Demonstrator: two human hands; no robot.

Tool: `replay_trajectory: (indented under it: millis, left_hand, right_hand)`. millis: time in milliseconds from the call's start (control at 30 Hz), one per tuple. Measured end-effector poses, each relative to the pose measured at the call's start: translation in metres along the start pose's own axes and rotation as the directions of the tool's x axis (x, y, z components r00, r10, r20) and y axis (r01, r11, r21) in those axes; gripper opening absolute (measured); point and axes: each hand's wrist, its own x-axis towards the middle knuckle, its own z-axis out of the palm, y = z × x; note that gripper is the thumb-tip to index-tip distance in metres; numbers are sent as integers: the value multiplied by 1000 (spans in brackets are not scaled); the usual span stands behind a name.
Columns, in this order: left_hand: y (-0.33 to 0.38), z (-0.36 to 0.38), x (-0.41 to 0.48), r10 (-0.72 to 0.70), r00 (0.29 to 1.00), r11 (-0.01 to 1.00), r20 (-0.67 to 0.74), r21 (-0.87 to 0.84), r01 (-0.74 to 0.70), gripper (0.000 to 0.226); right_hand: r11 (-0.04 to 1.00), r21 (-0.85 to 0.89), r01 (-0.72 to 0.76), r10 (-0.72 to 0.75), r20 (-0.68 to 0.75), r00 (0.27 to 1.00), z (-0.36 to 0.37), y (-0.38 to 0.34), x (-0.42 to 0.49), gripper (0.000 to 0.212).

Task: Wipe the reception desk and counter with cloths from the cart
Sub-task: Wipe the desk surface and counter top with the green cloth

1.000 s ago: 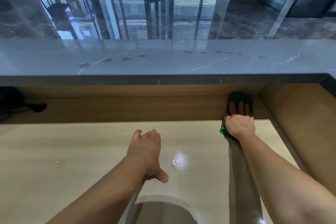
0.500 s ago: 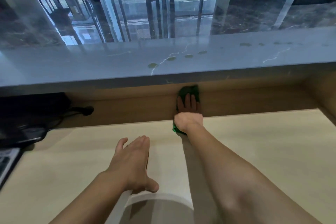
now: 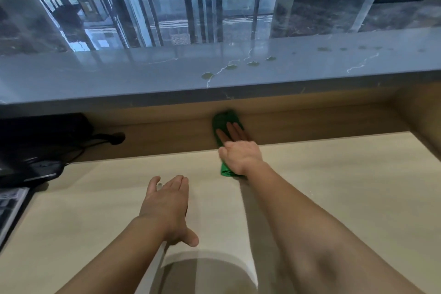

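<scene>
Right hand (image 3: 241, 156) pressed flat, fingers straight, on the green cloth (image 3: 225, 124), which I hold against the wooden back panel (image 3: 310, 126) with its lower end on the pale worktop (image 3: 346, 186). Just above the cloth runs the grey ledge (image 3: 119, 79), marked with dull spots (image 3: 207, 75). Left of the cloth and nearer me, my left hand (image 3: 167, 205) is open, fingers straight, over the worktop. Well left of the cloth lie black cables (image 3: 95, 141).
</scene>
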Motion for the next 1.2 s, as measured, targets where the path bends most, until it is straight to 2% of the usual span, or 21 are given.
replay_trajectory:
  millis: [167, 267, 300, 367, 533, 600, 733, 900, 1067, 1200]
  left_hand:
    - [2, -2, -2, -1, 1000, 1000, -4, -12, 1, 135]
    - [3, -4, -3, -2, 1000, 1000, -6, -26, 2, 138]
    - [3, -4, -3, -3, 1000, 999, -13, -41, 3, 140]
    - [2, -2, -3, -6, 1000, 997, -24, -76, 5, 146]
    - [-2, 4, -3, -17, 999, 988, -44, -153, 10, 154]
    - [-3, 5, -3, -14, 999, 986, -47, -169, 6, 154]
    - [-3, 5, -3, -11, 999, 982, -49, -187, 1, 154]
    - [-2, 7, -3, -24, 998, 983, -60, -184, 13, 152]
    - [2, 4, -2, -30, 999, 991, -30, -129, 25, 143]
    - [4, 0, 0, -22, 1000, 994, -2, -111, 22, 131]
  right_hand:
    - [971, -82, -224, 217, -84, 972, -17, 106, -40, 58]
    - [938, -176, -298, 280, -118, 953, -17, 157, -69, 71]
    - [926, -145, -349, 330, -140, 934, -17, 168, -77, 71]
    - [898, -64, -436, 422, -153, 893, -15, 176, -87, 59]
    - [839, 40, -542, 541, -153, 827, -3, 137, -86, 58]
    - [859, 38, -511, 509, -165, 845, 7, 101, -82, 58]
    - [954, -16, -301, 292, -200, 935, 32, 13, -71, 60]
    - [997, -67, -31, 22, -123, 992, 55, -76, -75, 58]
    - [993, -57, 104, -109, -76, 991, 53, -67, -80, 57]
    - [998, 2, 65, -65, -93, 994, 42, -23, -90, 57]
